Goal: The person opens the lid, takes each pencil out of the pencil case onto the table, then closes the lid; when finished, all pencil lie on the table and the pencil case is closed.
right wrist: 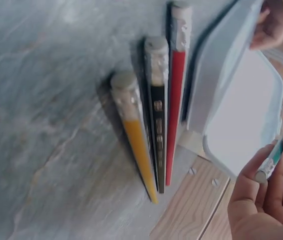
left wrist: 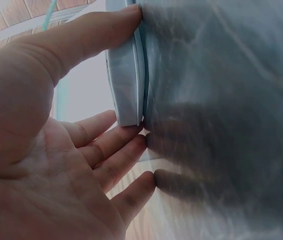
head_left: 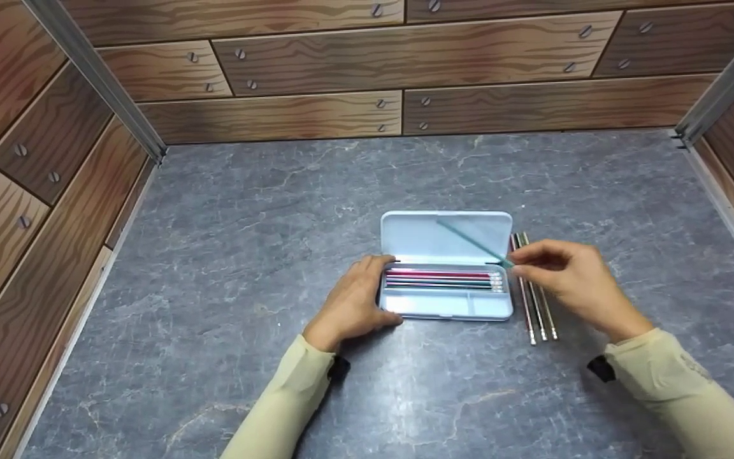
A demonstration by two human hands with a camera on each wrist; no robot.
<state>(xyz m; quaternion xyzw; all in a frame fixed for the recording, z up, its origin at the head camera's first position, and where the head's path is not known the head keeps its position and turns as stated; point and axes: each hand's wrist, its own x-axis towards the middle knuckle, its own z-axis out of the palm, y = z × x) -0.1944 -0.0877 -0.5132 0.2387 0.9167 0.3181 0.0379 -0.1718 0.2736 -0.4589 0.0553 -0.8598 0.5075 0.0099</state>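
Observation:
A light blue pencil case (head_left: 424,307) stands with its lid (head_left: 415,237) raised. Several pencils (head_left: 437,280) lie side by side in its rear compartment, eraser ends to the right. My left hand (head_left: 353,298) holds the case at its left end, thumb at the front edge and fingers toward the back corner. Between thumb and fingers, my right hand (head_left: 576,284) pinches a teal pencil (head_left: 469,241) near its eraser end, slanting up and left in front of the lid. Right of the case lie a red pencil (right wrist: 176,100), a black pencil (right wrist: 158,112) and a yellow pencil (right wrist: 139,145).
The case's front part has a long compartment and a small one (head_left: 489,305) at the right. Grey marbled tabletop (head_left: 246,223) surrounds everything. Wood-patterned panels (head_left: 316,64) stand at the back and both sides, with metal posts (head_left: 99,83) at the corners.

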